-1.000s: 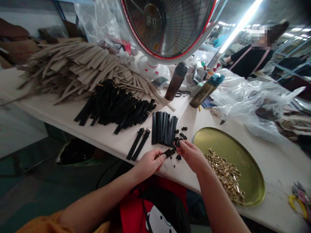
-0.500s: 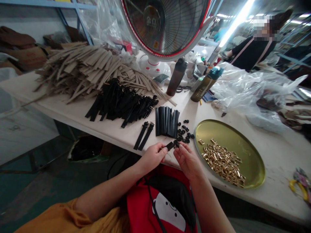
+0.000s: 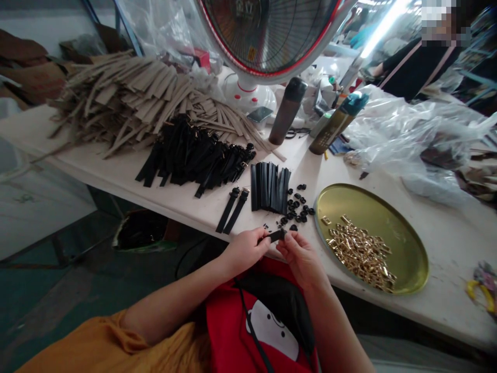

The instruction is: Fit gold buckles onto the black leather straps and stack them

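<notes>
My left hand (image 3: pixel 248 249) pinches a short black strap (image 3: pixel 276 236) near the table's front edge. My right hand (image 3: pixel 301 255) has its thumb and fingers closed at the strap's other end, on a small black loop that its fingertips partly cover. Whether the strap passes through that loop I cannot tell. Just beyond my hands lie several loose black loops (image 3: pixel 298 207). A row of flat black straps (image 3: pixel 269 187) is beside them, and two black straps with buckles (image 3: pixel 233 210) lie to the left.
On the right, a gold oval tray (image 3: pixel 409 233) holds a heap of gold buckles (image 3: pixel 363 256). Further back are a pile of buckled black straps (image 3: pixel 190 155), beige strips (image 3: pixel 128 103), two bottles (image 3: pixel 288 111) and a fan (image 3: pixel 267 39). Yellow-handled pliers (image 3: pixel 481 295) lie far right.
My right hand has brought the black loop up against the end of the strap; the gap between them has closed. The view has tilted slightly downward.
</notes>
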`<action>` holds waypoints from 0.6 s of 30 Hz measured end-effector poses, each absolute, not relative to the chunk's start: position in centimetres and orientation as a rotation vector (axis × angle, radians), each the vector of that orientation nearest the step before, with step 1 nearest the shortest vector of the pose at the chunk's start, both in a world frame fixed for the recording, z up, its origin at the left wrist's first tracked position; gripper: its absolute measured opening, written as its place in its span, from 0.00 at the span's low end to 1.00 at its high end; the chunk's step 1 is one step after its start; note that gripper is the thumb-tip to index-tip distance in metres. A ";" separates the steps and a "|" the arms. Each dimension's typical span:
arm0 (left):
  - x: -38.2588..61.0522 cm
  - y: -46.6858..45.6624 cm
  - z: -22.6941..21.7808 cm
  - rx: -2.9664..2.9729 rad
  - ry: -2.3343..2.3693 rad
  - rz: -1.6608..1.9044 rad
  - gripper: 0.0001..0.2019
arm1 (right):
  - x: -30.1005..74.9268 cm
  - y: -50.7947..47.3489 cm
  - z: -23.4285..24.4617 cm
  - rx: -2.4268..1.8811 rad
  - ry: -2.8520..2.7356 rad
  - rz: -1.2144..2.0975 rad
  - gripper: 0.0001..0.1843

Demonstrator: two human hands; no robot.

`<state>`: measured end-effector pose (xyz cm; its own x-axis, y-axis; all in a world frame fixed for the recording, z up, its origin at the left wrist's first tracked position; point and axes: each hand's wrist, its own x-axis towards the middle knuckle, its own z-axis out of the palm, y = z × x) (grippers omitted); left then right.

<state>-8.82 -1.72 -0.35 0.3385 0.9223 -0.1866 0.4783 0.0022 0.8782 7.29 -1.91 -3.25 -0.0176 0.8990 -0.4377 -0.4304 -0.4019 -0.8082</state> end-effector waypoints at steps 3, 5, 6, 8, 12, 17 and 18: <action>-9.1 -1.7 -0.1 1.743 1.266 0.511 0.12 | 7.6 -2.2 -3.2 -1.313 -0.830 1.517 0.12; -9.4 -1.6 0.1 1.804 1.230 0.471 0.12 | 7.9 -2.4 -3.1 -1.361 -0.974 1.439 0.12; -9.6 -1.5 0.2 1.827 1.212 0.453 0.12 | 7.9 -2.6 -3.0 -1.374 -1.006 1.417 0.12; -9.8 -1.4 0.3 1.862 1.168 0.409 0.12 | 8.0 -2.8 -3.0 -1.388 -1.006 1.437 0.14; -9.5 -1.4 0.2 1.878 1.102 0.371 0.11 | 8.1 -3.4 -3.1 -1.404 -0.938 1.610 0.14; -8.8 -2.1 -0.2 1.718 1.105 0.488 0.12 | 8.4 -3.6 -3.1 -1.378 -0.800 1.637 0.15; -8.8 -2.2 -0.2 1.673 1.080 0.501 0.15 | 8.4 -3.6 -3.0 -1.366 -0.762 1.662 0.15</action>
<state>-8.75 -2.16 -0.18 0.5077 0.8436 -0.1748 0.4115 -0.0592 0.9095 8.42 -3.64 -3.04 -0.0609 0.8819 -0.4676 -0.2215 -0.4687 -0.8551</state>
